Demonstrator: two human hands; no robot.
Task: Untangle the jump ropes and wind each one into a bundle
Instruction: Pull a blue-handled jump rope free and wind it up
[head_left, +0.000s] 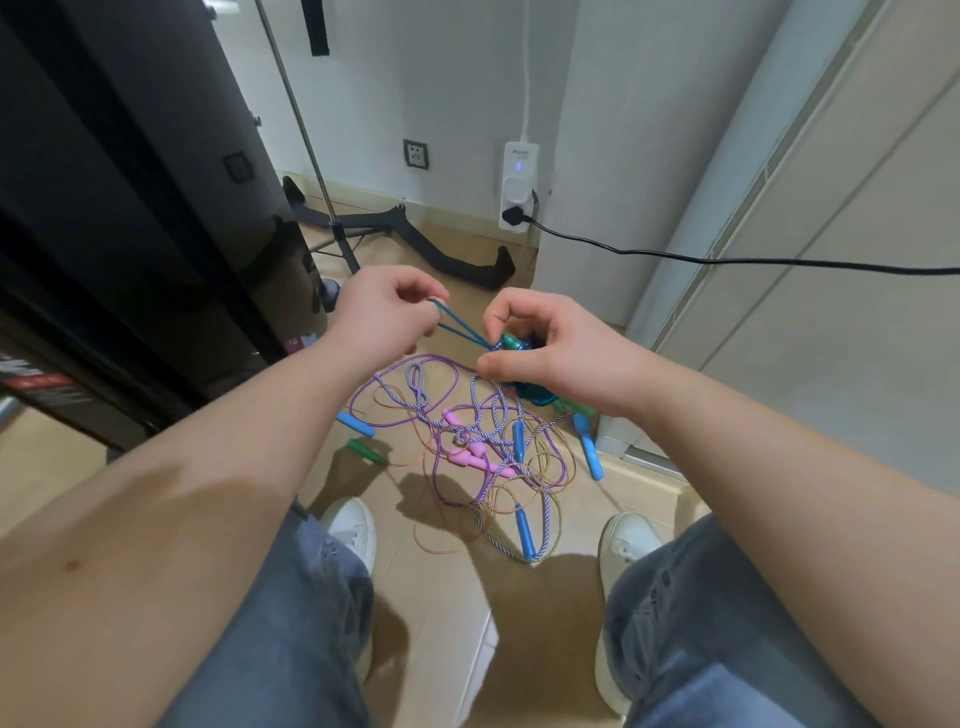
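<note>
Winding judged nearly done on blue rope (462, 332): bundle (537, 397) gripped by right hand (550, 353), free loop (441, 310) pinched by left hand (384, 317); tangle (467, 441) on floor (447, 597) not yet sorted.

- A tan tiled floor (447, 587) bore a tangle of purple, striped and orange jump ropes (470, 415).
- Blue handles (524, 530), pink handles (467, 453) and a green handle (366, 451) lay among the cords.
- A black stand's feet (447, 252) rested near the wall.

Lighting was bright, diffuse, from overhead; soft shadows fell below me on the floor (447, 613). Fisheye bent the frame edges; my forearms (171, 499) looked soft, stretched.
</note>
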